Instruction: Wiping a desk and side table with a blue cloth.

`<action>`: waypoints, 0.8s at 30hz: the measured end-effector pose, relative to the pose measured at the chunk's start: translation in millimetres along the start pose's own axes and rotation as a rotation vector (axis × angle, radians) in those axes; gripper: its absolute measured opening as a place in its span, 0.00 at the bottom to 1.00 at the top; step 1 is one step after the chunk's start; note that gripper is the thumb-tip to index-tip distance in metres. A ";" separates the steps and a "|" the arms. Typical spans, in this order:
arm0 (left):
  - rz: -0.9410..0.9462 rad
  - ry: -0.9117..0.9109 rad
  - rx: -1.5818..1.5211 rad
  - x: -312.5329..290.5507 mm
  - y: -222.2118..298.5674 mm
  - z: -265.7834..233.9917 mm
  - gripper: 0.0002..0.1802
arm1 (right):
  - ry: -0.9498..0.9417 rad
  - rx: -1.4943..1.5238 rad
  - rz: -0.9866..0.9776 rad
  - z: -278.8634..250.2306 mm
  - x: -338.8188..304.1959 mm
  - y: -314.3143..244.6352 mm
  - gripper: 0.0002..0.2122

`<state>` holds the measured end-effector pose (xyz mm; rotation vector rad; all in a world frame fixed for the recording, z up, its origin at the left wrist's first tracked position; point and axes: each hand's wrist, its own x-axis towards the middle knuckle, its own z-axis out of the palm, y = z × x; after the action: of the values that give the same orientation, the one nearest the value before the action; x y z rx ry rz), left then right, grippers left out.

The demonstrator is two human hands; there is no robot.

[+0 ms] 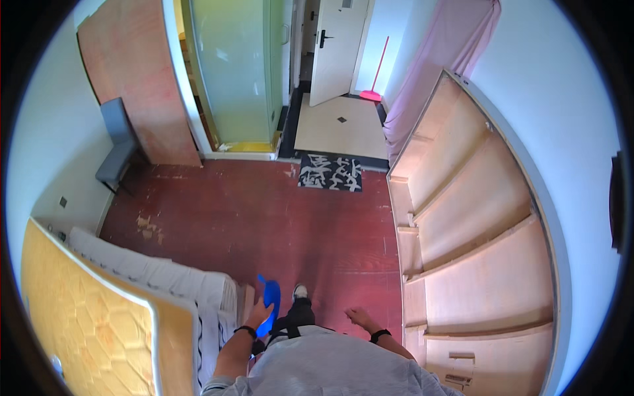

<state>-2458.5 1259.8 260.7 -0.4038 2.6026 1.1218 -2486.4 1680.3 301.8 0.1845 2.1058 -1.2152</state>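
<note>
My left hand (259, 313) is wrapped round a bright blue, long, flat object (271, 300) beside my left leg. It has a narrow tip at its far end, and its exact kind is unclear. To the right of my body, my right hand (359, 319) hangs over the red floor with its fingers curled in, and I see nothing in it. Each wrist wears a black band. Near my left hand stands the bed base (221, 290), covered in white fabric.
A yellow quilted mattress (92, 317) leans at the left. On the right, a big wooden panel frame (475, 257) rests against the wall. Ahead are a grey chair (119, 142), a black-and-white mat (330, 173), an open door (338, 53) and a pink broom (371, 95).
</note>
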 end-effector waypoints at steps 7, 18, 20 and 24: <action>0.410 -0.500 0.157 159.4 124.6 -38.5 0.35 | 0.337 0.100 -0.382 -74.8 65.8 93.1 0.14; 0.046 -0.510 -0.005 300.4 85.8 -120.7 0.35 | 0.440 1.167 0.389 -136.3 220.6 23.2 0.15; -0.373 -0.350 0.176 317.6 67.2 -136.3 0.44 | 0.363 1.010 0.392 -191.1 278.2 6.7 0.16; -0.677 -0.101 -0.128 341.9 80.1 -169.1 0.36 | 0.192 0.698 0.435 -275.5 360.5 -23.1 0.19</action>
<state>-2826.6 1138.8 302.5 -1.1157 2.0462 1.0164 -2903.4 1815.3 182.4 1.0449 1.5779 -1.6401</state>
